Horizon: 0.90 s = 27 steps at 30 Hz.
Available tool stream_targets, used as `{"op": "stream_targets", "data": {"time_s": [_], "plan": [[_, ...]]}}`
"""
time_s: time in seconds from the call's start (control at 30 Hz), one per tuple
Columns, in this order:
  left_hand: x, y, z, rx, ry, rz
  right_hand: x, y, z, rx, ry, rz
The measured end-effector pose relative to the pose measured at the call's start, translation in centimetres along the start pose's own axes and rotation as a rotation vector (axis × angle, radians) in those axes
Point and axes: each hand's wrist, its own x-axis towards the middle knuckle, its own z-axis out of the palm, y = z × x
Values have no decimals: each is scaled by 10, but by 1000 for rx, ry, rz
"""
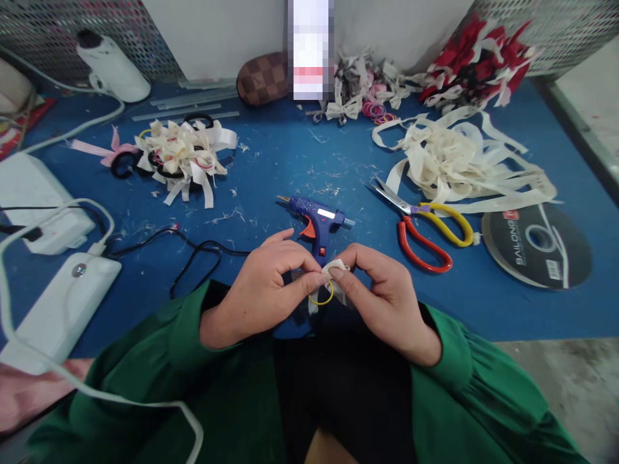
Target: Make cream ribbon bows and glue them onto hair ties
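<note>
Near the table's front edge, both hands meet at a white ribbon bow [335, 265] with a yellow elastic band [322, 301] hanging below it. My left hand [276, 281] pinches the ribbon's left side between thumb and forefinger, its other fingers spread. On the right side, my right hand [380, 293] grips the ribbon between thumb and curled forefinger. Just beyond the fingertips lies a blue glue gun [316, 219] with an orange trigger, its nozzle pointing left. Scissors [423, 225] with red and yellow handles lie partly open to the right.
Finished bows [181, 154] pile at back left; cream ribbon [449, 154] and a black spool [536, 245] are right. Red bows [476, 64], a checkered pouch [264, 77] and a white bottle [118, 67] stand behind. A white power bank [60, 309] and cables lie left.
</note>
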Motion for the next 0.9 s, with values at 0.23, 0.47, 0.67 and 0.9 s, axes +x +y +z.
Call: {"op": "stream_targets", "data": {"time_s": [0.23,0.47,0.67,0.9], "plan": [[-1,-1,1,3,13,5,1,0,0,-15,0,-12],[-1,-1,-2,-69,3,-62,-2,0,-2,-1,41,30],[-2,0,-1,-12,27,-41,-1,0,-2,-6,38,18],[-1,1,1,25,37,5,0,-1,-1,-11,13,16]]}}
